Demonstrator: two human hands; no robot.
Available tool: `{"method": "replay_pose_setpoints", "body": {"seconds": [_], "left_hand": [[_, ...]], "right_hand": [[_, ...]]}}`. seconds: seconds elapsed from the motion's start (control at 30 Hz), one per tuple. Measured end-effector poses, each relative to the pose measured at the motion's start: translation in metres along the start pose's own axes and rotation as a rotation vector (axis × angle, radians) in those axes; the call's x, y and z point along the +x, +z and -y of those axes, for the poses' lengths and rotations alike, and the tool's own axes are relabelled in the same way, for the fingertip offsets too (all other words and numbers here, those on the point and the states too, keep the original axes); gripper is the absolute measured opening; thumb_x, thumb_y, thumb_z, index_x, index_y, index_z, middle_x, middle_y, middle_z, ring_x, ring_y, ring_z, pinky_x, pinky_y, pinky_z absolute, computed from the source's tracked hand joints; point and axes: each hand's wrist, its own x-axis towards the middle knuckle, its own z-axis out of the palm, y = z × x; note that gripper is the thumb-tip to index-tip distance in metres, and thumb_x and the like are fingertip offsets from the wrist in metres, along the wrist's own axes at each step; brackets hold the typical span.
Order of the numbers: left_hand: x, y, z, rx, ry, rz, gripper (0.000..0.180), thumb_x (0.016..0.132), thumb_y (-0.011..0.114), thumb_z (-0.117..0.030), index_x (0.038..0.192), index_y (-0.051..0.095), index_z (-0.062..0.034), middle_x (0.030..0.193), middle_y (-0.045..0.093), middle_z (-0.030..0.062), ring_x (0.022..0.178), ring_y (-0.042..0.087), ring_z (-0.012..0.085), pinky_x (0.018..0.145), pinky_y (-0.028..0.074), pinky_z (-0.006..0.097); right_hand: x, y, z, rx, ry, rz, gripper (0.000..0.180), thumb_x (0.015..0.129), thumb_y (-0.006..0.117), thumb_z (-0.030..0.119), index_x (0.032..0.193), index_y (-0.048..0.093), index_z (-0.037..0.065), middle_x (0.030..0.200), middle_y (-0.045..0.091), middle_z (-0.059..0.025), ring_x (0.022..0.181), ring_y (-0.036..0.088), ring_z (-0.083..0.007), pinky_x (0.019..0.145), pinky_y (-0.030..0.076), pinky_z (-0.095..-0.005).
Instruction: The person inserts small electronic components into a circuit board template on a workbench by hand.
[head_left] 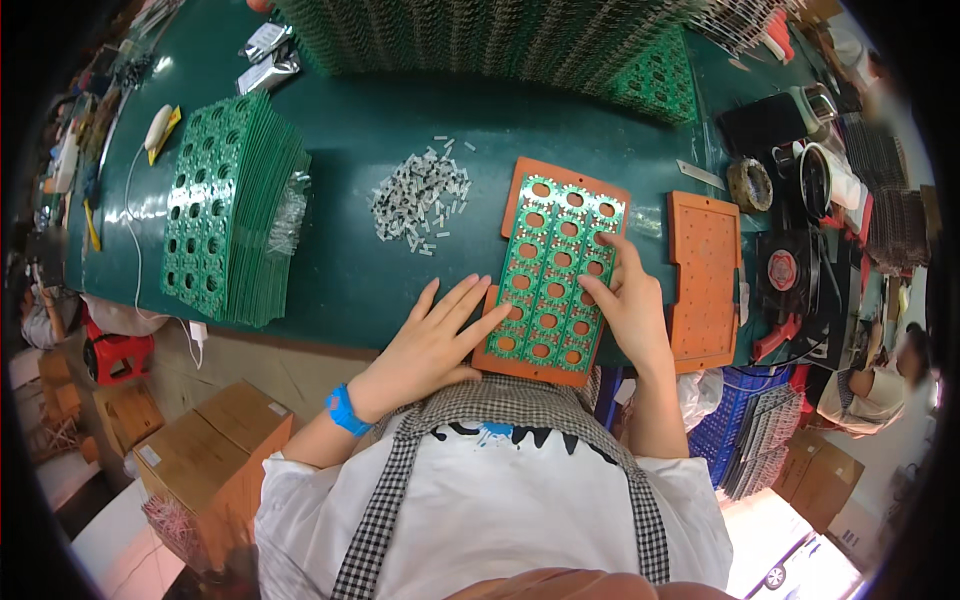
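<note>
Your left grip was palm down with its fingers spread wide, closed on nothing. One of its fingertips reached over the lower left edge of the green circuit-board panel, and its thumb pointed toward the panel's near corner. Your right grip was bent over the panel's right side, thumb and index finger parted with a gap between their tips; whether its curled fingers hid anything small, you could not have told from this view.

The panel lay between your two grips, flat on an orange plate whose rim showed beyond it at the far end and below it near your apron. Just to the right of your right grip lay a second orange plate, dotted with small marks. Beyond that one, farther from your right grip, were a metal strip and a roll of tape.

Ahead of your left grip, a loose heap of small pale pieces was scattered on the green table. Well to the left of that grip stood a stack of green boards, and far ahead of both grips rose a larger stack.
</note>
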Motion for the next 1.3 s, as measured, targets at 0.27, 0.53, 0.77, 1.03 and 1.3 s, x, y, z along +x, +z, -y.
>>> {"method": "replay_pose_setpoints", "body": {"seconds": [0.27, 0.53, 0.77, 1.03, 1.3], "left_hand": [[0.02, 0.043, -0.013, 0.033, 0.038, -0.275, 0.094, 0.065, 0.078, -0.043, 0.141, 0.036, -0.006, 0.138, 0.039, 0.0235, 0.133, 0.035, 0.0357, 0.106, 0.028, 0.055], [0.034, 0.055, -0.027, 0.093, 0.033, -0.295, 0.091, 0.068, 0.072, -0.054, 0.139, 0.04, -0.0081, 0.137, 0.041, 0.0215, 0.131, 0.037, 0.036, 0.105, 0.026, 0.058], [0.03, 0.052, -0.026, 0.156, 0.035, -0.247, 0.08, 0.073, 0.071, -0.047, 0.141, 0.042, -0.016, 0.149, 0.035, -0.0011, 0.138, 0.031, 0.0162, 0.107, 0.023, 0.058], [0.02, 0.058, -0.019, 0.262, 0.117, -0.232, 0.082, 0.072, 0.069, -0.05, 0.141, 0.04, -0.0181, 0.149, 0.036, -0.0007, 0.138, 0.032, 0.0146, 0.11, 0.019, 0.056], [0.031, 0.011, 0.017, 0.089, -0.35, -0.76, 0.034, 0.07, 0.074, -0.017, 0.101, 0.061, -0.0126, 0.097, 0.053, 0.0047, 0.095, 0.049, 0.0256, 0.081, 0.034, 0.042]], "right_hand": [[0.019, -0.006, 0.011, -0.58, -0.474, -0.158, 0.056, 0.082, 0.067, 0.034, 0.128, 0.048, 0.007, 0.125, 0.052, -0.0138, 0.116, 0.049, -0.0316, 0.088, 0.044, -0.0443], [0.03, 0.031, -0.004, -0.601, -0.597, -0.052, 0.067, 0.088, 0.056, 0.044, 0.142, 0.037, 0.009, 0.15, 0.029, -0.0118, 0.14, 0.022, -0.0337, 0.107, 0.02, -0.059], [0.091, -0.016, -0.017, -0.515, -0.682, -0.282, 0.055, 0.086, 0.06, 0.028, 0.135, 0.045, 0.01, 0.141, 0.04, -0.011, 0.132, 0.033, -0.0335, 0.108, 0.025, -0.0536], [0.092, -0.002, -0.038, -0.279, -0.641, -0.101, 0.048, 0.088, 0.057, 0.023, 0.133, 0.048, 0.007, 0.132, 0.047, -0.0133, 0.124, 0.04, -0.0333, 0.105, 0.033, -0.0412], [0.07, -0.014, -0.022, -0.19, -0.573, -0.201, 0.045, 0.085, 0.063, 0.01, 0.128, 0.051, 0.005, 0.128, 0.048, -0.0135, 0.118, 0.048, -0.0304, 0.095, 0.044, -0.0363]]}}
